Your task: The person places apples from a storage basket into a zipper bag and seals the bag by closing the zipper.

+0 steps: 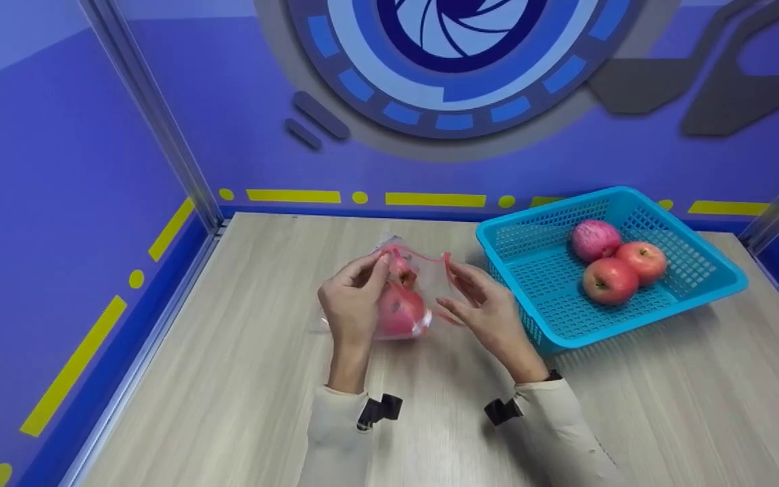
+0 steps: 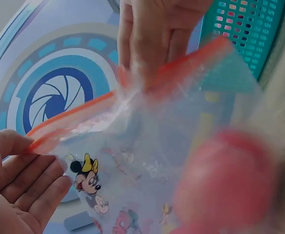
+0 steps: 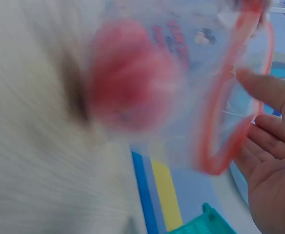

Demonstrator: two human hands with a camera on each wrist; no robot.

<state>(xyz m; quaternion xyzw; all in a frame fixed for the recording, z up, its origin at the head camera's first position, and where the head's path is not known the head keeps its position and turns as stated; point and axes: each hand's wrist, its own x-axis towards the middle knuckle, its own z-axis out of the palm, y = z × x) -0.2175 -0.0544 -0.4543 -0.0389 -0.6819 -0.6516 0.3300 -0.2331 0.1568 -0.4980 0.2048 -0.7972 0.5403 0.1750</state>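
Pale wood grain covers the table (image 1: 227, 385) in front of us, with walls standing on its left and far sides. Nearest to us are our two light sleeves, the left one (image 1: 339, 423) and the right one (image 1: 562, 423), with a small black mount (image 1: 379, 411) at the left wrist and another (image 1: 503, 410) at the right. Beyond them, our left hand (image 1: 352, 304) pinches the edge of a clear plastic bag (image 2: 147, 141) between thumb and fingers. Our right hand (image 1: 498, 314) is spread, thumb well apart from its fingers, touching the other side of the bag's red rim (image 2: 196, 63). The mouth of the bag gapes between our hands, and a cartoon mouse (image 2: 86, 178) is printed on the plastic. Red fruit (image 1: 399, 314) sits inside; we cannot tell how many pieces. The bag is left of a turquoise basket (image 1: 552, 291), near it. In the basket, one red apple (image 1: 610, 281) lies closest to us, another (image 1: 642, 262) is just beyond to the right, and a streaky pink fruit (image 1: 596, 240) is behind them. Farthest off, the blue-purple wall (image 1: 247, 135) bears yellow marks (image 1: 435, 199) and a big round emblem (image 1: 460, 74).
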